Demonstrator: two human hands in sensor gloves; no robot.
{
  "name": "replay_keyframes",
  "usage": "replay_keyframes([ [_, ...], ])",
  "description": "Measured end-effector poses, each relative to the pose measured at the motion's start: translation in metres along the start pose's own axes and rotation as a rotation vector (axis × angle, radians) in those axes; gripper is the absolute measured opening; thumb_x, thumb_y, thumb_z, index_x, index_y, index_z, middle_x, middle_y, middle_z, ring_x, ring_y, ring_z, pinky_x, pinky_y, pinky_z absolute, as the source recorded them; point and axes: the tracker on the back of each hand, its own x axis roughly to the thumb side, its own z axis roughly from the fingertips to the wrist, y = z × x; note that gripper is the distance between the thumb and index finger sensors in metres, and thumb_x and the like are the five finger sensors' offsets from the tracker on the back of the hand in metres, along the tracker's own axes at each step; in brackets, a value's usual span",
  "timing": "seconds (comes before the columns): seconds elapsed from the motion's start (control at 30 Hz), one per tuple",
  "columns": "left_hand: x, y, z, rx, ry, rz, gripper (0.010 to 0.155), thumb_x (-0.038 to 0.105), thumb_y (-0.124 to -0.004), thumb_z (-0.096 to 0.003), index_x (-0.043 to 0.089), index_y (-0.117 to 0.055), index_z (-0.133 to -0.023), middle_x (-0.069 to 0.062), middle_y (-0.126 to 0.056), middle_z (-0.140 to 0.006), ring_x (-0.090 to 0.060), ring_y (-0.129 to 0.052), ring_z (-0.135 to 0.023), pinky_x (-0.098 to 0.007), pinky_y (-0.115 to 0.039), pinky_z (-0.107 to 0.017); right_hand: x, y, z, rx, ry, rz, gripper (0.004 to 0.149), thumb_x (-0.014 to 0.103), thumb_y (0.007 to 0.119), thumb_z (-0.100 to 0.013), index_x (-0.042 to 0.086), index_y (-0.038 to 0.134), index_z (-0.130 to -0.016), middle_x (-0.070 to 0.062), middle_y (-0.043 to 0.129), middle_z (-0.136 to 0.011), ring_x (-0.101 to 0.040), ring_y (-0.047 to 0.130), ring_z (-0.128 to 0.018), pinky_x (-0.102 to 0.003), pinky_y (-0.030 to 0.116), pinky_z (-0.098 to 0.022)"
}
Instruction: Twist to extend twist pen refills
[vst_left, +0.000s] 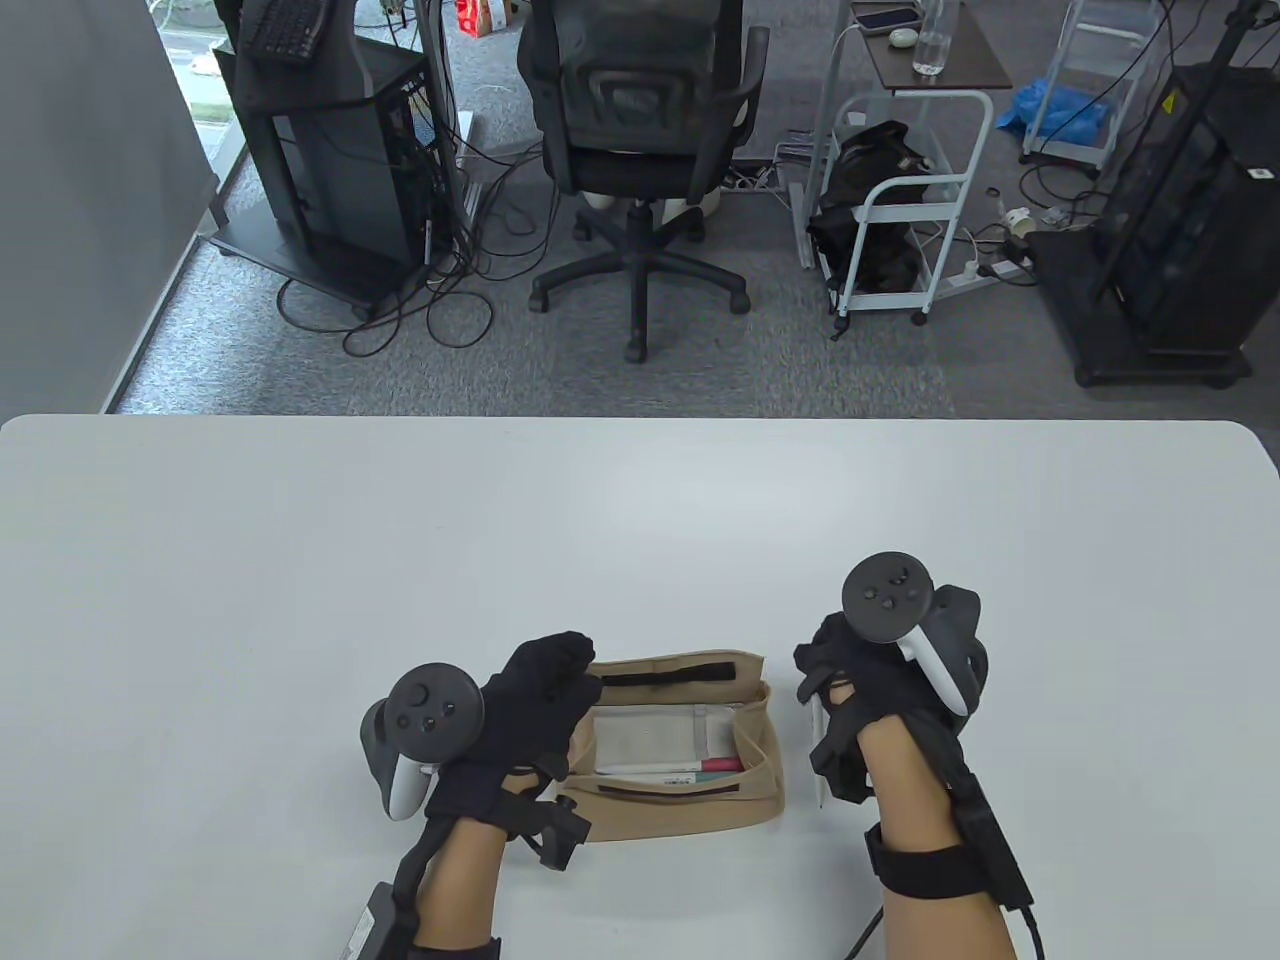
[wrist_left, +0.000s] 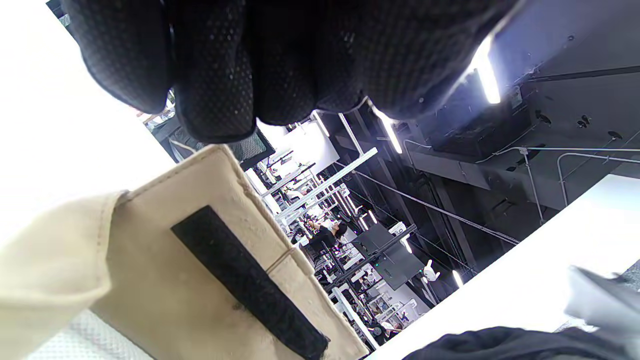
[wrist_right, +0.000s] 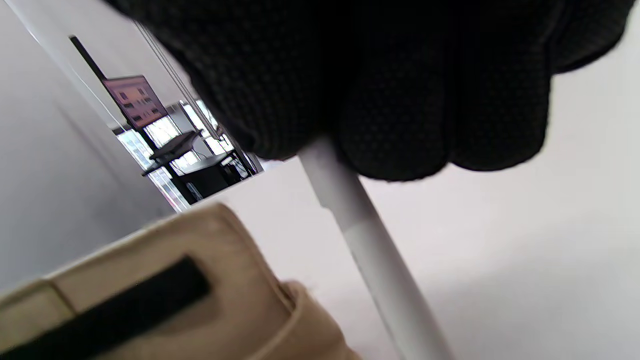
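Observation:
A tan fabric pencil case (vst_left: 690, 745) lies open on the white table (vst_left: 300, 560) between my hands. It holds a white mesh pocket and a pen with a red and teal barrel (vst_left: 700, 768). My right hand (vst_left: 850, 690) grips a white twist pen (vst_left: 819, 760) just right of the case; the pen runs from my fingers back toward me. In the right wrist view the pen (wrist_right: 370, 250) comes out from under my closed fingers (wrist_right: 400, 125). My left hand (vst_left: 540, 690) rests curled on the case's left end; its fingers (wrist_left: 225, 75) hang over the flap (wrist_left: 200, 250).
The case's flap with a black hook-and-loop strip (vst_left: 680, 675) lies open on the far side. An office chair (vst_left: 640, 150), a black equipment cart (vst_left: 330, 150) and a white trolley (vst_left: 900, 200) stand on the floor beyond the table's far edge.

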Motion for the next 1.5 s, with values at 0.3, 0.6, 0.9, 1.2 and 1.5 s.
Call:
replay_keyframes([
  [0.3,0.0,-0.002,-0.001,-0.037,-0.001,-0.003,0.06,0.04,-0.085,-0.0443,0.008,-0.075,-0.094,-0.021,-0.08,-0.093,-0.044,-0.093,-0.077,-0.06,-0.078,-0.054,-0.028,0.039,-0.026,0.095,0.108,-0.003,0.048,0.027,0.096,-0.04,-0.009,0.095,-0.072,-0.025,0.106,-0.053,-0.045,0.101,-0.051,-0.068,0.075,-0.048],
  [0.6,0.001,-0.003,-0.001,-0.041,-0.01,-0.016,0.061,0.04,-0.085,-0.0442,0.009,-0.075,-0.095,-0.022,-0.08,-0.093,-0.044,-0.093,-0.077,-0.06,-0.078,-0.054,-0.046,0.063,-0.037,0.029,0.16,0.034,0.048,0.028,0.096,-0.04,-0.008,0.095,-0.072,-0.023,0.107,-0.054,-0.044,0.101,-0.052,-0.067,0.075,-0.049],
  [0.9,0.001,-0.004,-0.001,-0.046,-0.009,-0.022,0.061,0.041,-0.085,-0.0442,0.008,-0.075,-0.095,-0.022,-0.08,-0.093,-0.044,-0.093,-0.077,-0.06,-0.077,-0.054,-0.045,0.077,-0.041,0.031,0.174,0.104,0.049,0.028,0.097,-0.039,-0.009,0.096,-0.07,-0.023,0.107,-0.052,-0.043,0.101,-0.052,-0.067,0.076,-0.048],
  [1.2,0.001,-0.005,-0.001,-0.062,-0.016,-0.02,0.062,0.041,-0.086,-0.0441,0.008,-0.075,-0.096,-0.022,-0.079,-0.094,-0.044,-0.093,-0.077,-0.06,-0.077,-0.055,-0.031,0.088,-0.039,-0.012,0.138,0.281,0.049,0.028,0.098,-0.038,-0.008,0.096,-0.07,-0.02,0.108,-0.05,-0.041,0.102,-0.049,-0.066,0.077,-0.048],
  [1.5,0.001,-0.007,-0.002,-0.074,-0.023,-0.041,0.063,0.042,-0.086,-0.044,0.008,-0.074,-0.096,-0.022,-0.079,-0.094,-0.044,-0.092,-0.078,-0.06,-0.077,-0.055,-0.029,0.074,-0.036,0.014,0.145,0.211,0.055,0.032,0.096,-0.04,-0.007,0.091,-0.078,-0.024,0.104,-0.061,-0.047,0.097,-0.058,-0.069,0.07,-0.052],
])
